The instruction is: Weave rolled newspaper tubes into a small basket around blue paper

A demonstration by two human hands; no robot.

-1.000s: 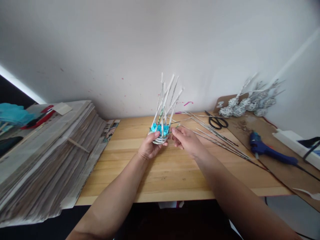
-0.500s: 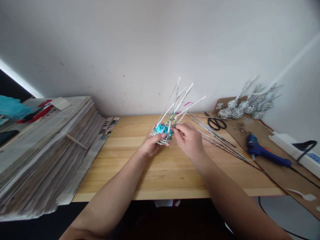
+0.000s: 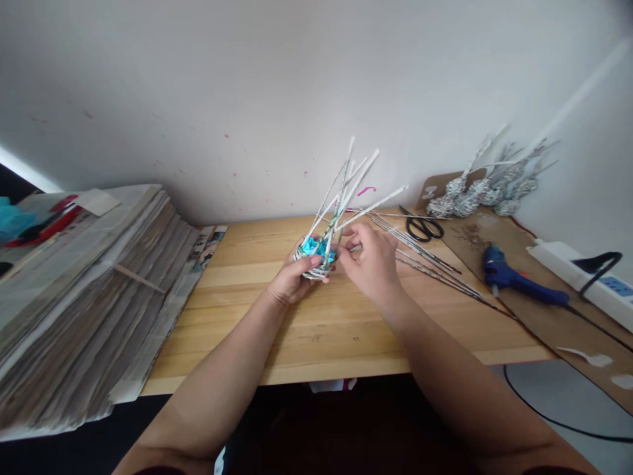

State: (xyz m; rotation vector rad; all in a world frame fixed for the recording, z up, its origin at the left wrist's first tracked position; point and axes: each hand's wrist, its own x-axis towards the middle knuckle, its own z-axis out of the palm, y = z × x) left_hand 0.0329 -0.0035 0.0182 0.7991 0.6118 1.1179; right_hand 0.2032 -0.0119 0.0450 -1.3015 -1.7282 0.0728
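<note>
A small round piece woven from rolled-paper strips (image 3: 316,272) sits in my left hand (image 3: 293,277), which is closed around its side with the thumb on the rim. Crumpled blue filling (image 3: 311,247) shows inside it. Several white paper sticks (image 3: 363,177) rise from its edge, leaning up and to the right. On the right side of the piece, my right hand (image 3: 368,260) has thumb and fingers curled close to the sticks; what lies between the fingertips is too small to make out.
Loose paper sticks (image 3: 440,277) lie right of my hands, with black scissors (image 3: 424,227) behind. A blue glue gun (image 3: 524,280) rests on brown cardboard (image 3: 475,244) near a white power strip (image 3: 568,264). Woven paper balls (image 3: 467,201) stand at the back right. Stacked newspapers (image 3: 99,284) fill the left.
The view has shifted slightly. My right hand's fingers have loosened and moved a little away from the piece's rim. My left hand keeps its hold on the woven piece.
</note>
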